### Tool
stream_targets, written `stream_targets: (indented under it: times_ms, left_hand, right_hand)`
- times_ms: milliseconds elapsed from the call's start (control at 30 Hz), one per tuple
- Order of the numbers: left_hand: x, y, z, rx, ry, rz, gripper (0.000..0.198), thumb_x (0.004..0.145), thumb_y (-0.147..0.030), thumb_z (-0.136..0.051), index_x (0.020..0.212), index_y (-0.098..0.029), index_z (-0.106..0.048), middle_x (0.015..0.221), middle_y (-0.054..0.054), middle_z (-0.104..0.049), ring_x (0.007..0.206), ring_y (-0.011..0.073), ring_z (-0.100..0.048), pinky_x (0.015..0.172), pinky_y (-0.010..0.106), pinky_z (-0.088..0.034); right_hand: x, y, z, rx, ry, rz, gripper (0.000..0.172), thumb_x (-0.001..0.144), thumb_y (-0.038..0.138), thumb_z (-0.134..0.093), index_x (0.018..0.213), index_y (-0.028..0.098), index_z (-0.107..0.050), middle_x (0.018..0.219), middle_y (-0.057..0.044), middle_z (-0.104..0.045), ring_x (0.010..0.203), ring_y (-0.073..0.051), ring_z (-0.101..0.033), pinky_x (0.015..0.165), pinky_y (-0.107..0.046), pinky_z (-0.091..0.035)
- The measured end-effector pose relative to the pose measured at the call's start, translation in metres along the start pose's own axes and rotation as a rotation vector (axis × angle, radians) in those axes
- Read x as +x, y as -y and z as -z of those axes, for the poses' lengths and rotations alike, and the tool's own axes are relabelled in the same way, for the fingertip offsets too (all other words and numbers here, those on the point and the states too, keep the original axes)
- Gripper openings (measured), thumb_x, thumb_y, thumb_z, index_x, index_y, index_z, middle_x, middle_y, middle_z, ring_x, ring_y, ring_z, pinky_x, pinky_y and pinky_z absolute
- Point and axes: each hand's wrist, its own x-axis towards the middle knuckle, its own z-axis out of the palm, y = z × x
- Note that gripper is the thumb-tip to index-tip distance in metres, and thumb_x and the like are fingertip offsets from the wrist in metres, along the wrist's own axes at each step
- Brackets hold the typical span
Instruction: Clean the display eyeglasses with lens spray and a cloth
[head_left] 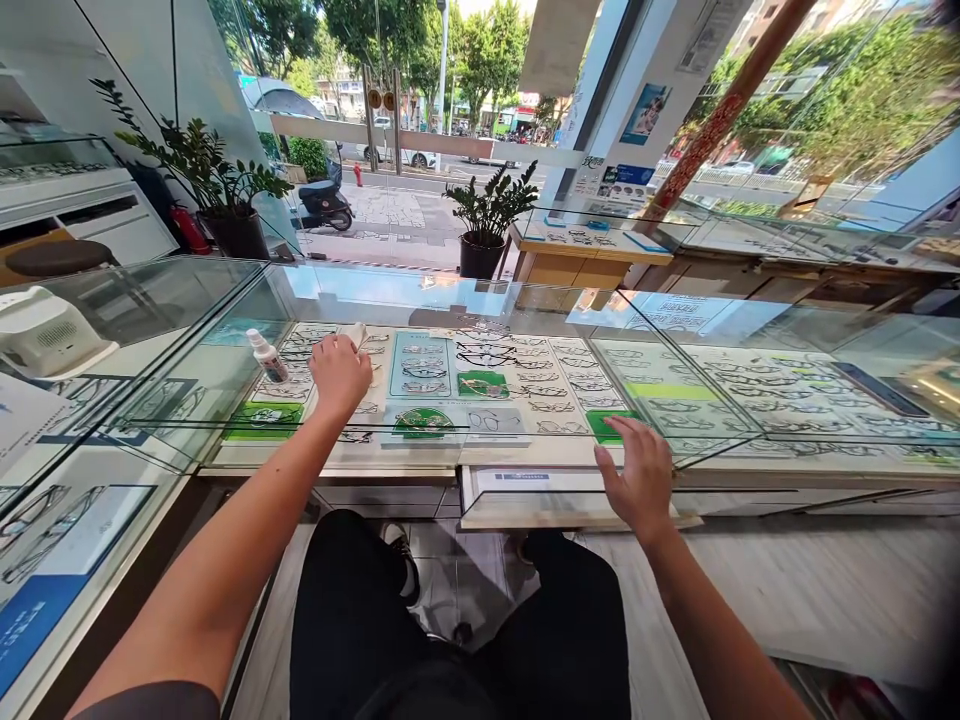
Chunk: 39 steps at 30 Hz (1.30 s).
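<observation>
My left hand (pixel 340 372) reaches out over the glass top of the display counter (pixel 225 400), fingers curled down on a pale cloth (pixel 358 333) whose edge shows beyond the knuckles. A small white spray bottle (pixel 267 356) stands on the glass just left of that hand. My right hand (pixel 637 475) rests at the near edge of the glass, fingers spread and flat, holding nothing. Under the glass lie rows of eyeglass frames (pixel 487 358) on trays with green cards (pixel 424 421).
More glass cases run to the left (pixel 67 500) and right (pixel 825 400). A drawer (pixel 525 495) below the counter stands pulled out near my right hand. Potted plants (pixel 487 215) stand by the shop window. My knees in black trousers are close to the counter front.
</observation>
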Motion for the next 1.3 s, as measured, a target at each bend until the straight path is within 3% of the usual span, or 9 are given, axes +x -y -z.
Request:
stream_targets:
  times_ms: [300, 600, 733, 833, 967, 1100, 1200, 1233, 1300]
  left_hand:
    - [0.0, -0.002, 0.0, 0.017, -0.006, -0.073, 0.034, 0.107, -0.045, -0.045, 0.11, -0.02, -0.067, 0.132, 0.021, -0.069, 0.13, 0.0407, -0.059, 0.109, 0.054, -0.045]
    - [-0.004, -0.004, 0.003, 0.01, 0.003, -0.09, 0.036, 0.108, -0.045, -0.043, 0.105, -0.02, -0.069, 0.125, 0.019, -0.073, 0.126, 0.0402, -0.061, 0.106, 0.053, -0.045]
    - [-0.001, -0.007, 0.008, -0.029, 0.029, -0.111, 0.037, 0.109, -0.043, -0.041, 0.104, -0.02, -0.07, 0.12, 0.018, -0.074, 0.123, 0.0376, -0.063, 0.105, 0.05, -0.047]
    - [-0.006, -0.009, 0.022, -0.145, -0.019, -0.153, 0.036, 0.108, -0.042, -0.039, 0.101, -0.022, -0.068, 0.116, 0.016, -0.075, 0.121, 0.0338, -0.064, 0.108, 0.048, -0.048]
    - [-0.076, -0.005, 0.032, -0.457, -0.171, -0.144, 0.036, 0.107, -0.046, -0.035, 0.096, -0.026, -0.064, 0.117, 0.014, -0.075, 0.122, 0.0307, -0.065, 0.115, 0.046, -0.049]
    - [-0.203, 0.011, -0.011, -0.883, 0.047, 0.008, 0.032, 0.096, -0.057, -0.056, 0.078, -0.031, -0.063, 0.092, 0.011, -0.069, 0.097, 0.0332, -0.067, 0.097, 0.048, -0.056]
    - [-0.262, 0.026, -0.062, -1.209, 0.255, 0.479, 0.036, 0.087, -0.056, -0.073, 0.069, -0.027, -0.061, 0.081, 0.007, -0.062, 0.088, 0.029, -0.064, 0.088, 0.042, -0.057]
    - [-0.269, 0.031, -0.078, -1.311, 0.272, 0.752, 0.036, 0.081, -0.051, -0.081, 0.07, -0.026, -0.058, 0.082, 0.006, -0.061, 0.087, 0.0268, -0.065, 0.085, 0.039, -0.056]
    - [-0.263, 0.043, -0.103, -1.334, 0.262, 0.96, 0.033, 0.083, -0.05, -0.082, 0.087, -0.026, -0.059, 0.095, 0.006, -0.064, 0.09, 0.0231, -0.068, 0.08, 0.034, -0.056]
  right_hand:
    - [0.045, -0.008, -0.036, 0.02, 0.065, 0.012, 0.052, 0.112, 0.048, -0.04, 0.145, 0.019, -0.065, 0.148, -0.017, -0.071, 0.143, -0.037, -0.057, 0.122, -0.055, -0.043]
    - [0.06, -0.014, -0.049, -0.052, 0.1, 0.053, 0.05, 0.113, 0.046, -0.038, 0.131, 0.017, -0.075, 0.132, -0.016, -0.079, 0.118, -0.035, -0.068, 0.095, -0.046, -0.052]
    - [0.062, -0.014, -0.05, -0.073, 0.084, 0.043, 0.046, 0.11, 0.044, -0.043, 0.124, 0.019, -0.079, 0.121, -0.014, -0.081, 0.111, -0.034, -0.069, 0.073, -0.04, -0.046]
    - [0.063, -0.014, -0.053, -0.052, 0.04, 0.017, 0.046, 0.109, 0.044, -0.042, 0.12, 0.02, -0.08, 0.117, -0.013, -0.082, 0.109, -0.033, -0.07, 0.07, -0.038, -0.042]
    - [0.06, -0.013, -0.057, -0.018, -0.007, 0.017, 0.045, 0.11, 0.044, -0.042, 0.117, 0.02, -0.08, 0.116, -0.012, -0.083, 0.106, -0.031, -0.071, 0.07, -0.037, -0.041]
    - [0.057, -0.016, -0.063, -0.016, -0.068, 0.02, 0.044, 0.109, 0.043, -0.044, 0.114, 0.021, -0.081, 0.113, -0.012, -0.084, 0.101, -0.031, -0.071, 0.067, -0.036, -0.037]
    - [0.055, -0.018, -0.067, -0.014, -0.091, 0.02, 0.045, 0.109, 0.043, -0.044, 0.114, 0.02, -0.082, 0.112, -0.013, -0.084, 0.099, -0.03, -0.071, 0.066, -0.037, -0.035]
    - [0.055, -0.018, -0.067, -0.013, -0.089, 0.017, 0.045, 0.109, 0.044, -0.044, 0.114, 0.02, -0.082, 0.111, -0.013, -0.084, 0.099, -0.031, -0.071, 0.067, -0.037, -0.035]
    - [0.055, -0.018, -0.066, -0.014, -0.073, 0.008, 0.046, 0.109, 0.045, -0.043, 0.114, 0.019, -0.082, 0.111, -0.013, -0.084, 0.1, -0.032, -0.07, 0.068, -0.038, -0.036]
